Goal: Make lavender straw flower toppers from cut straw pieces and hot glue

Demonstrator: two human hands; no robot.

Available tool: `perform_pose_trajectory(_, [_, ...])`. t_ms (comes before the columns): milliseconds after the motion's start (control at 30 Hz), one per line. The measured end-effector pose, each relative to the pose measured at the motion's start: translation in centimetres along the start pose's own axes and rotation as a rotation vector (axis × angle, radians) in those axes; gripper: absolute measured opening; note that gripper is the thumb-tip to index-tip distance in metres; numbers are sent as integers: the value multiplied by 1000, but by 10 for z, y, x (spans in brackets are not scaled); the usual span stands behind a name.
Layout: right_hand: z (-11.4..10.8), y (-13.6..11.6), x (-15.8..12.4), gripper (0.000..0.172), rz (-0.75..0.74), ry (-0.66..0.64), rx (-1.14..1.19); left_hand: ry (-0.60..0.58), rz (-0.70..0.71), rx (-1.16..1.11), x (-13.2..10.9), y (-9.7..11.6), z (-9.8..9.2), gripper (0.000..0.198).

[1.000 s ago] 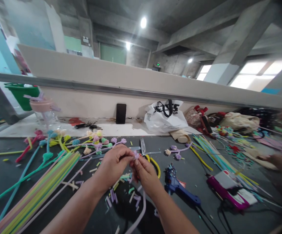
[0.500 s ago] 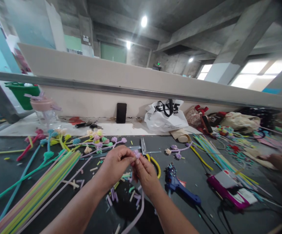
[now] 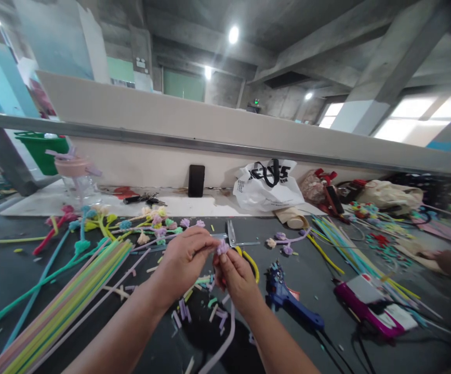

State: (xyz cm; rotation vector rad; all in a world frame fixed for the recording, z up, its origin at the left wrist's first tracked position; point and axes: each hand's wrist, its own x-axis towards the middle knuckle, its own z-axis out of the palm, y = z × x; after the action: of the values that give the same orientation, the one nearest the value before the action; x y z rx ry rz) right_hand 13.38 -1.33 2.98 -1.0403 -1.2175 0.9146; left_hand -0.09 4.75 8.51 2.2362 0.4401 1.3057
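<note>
My left hand (image 3: 184, 257) and my right hand (image 3: 236, 278) meet above the dark table (image 3: 327, 291), fingers pinched together on a small lilac pipe-cleaner flower (image 3: 222, 246). Its lilac stem (image 3: 225, 337) hangs down from my right hand toward the table's front edge. Short cut pieces of pipe cleaner (image 3: 210, 304) lie scattered right under my hands. Just beyond my fingers lie scissors with yellow handles (image 3: 239, 246).
A bundle of long coloured pipe cleaners (image 3: 65, 301) lies at the left, finished flowers (image 3: 147, 226) behind it. A blue glue gun (image 3: 288, 301) and a magenta box (image 3: 369, 306) sit to the right. Another person's hand (image 3: 449, 262) is at the far right. A white bag (image 3: 268, 184) and a phone (image 3: 196, 181) stand by the wall.
My hands have stayed together on the lilac flower, with only small finger movements. The view has shifted slightly.
</note>
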Motion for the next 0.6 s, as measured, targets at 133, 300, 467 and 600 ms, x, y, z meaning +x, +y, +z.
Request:
perform_pose_trajectory(133, [-1, 2, 1, 26, -14, -7, -2, 7, -59, 0, -1, 2, 2, 15])
perform_pose_trajectory(300, [-1, 2, -1, 27, -33, -16, -75, -5, -151, -11, 0, 3, 2, 16])
perform_pose_trajectory(467, [0, 3, -3, 29, -34, -12, -88, -17, -151, -17, -1, 4, 3, 18])
perform_pose_trajectory(600, [1, 4, -3, 26, -6, -8, 33, -7, -186, -53, 0, 6, 3, 17])
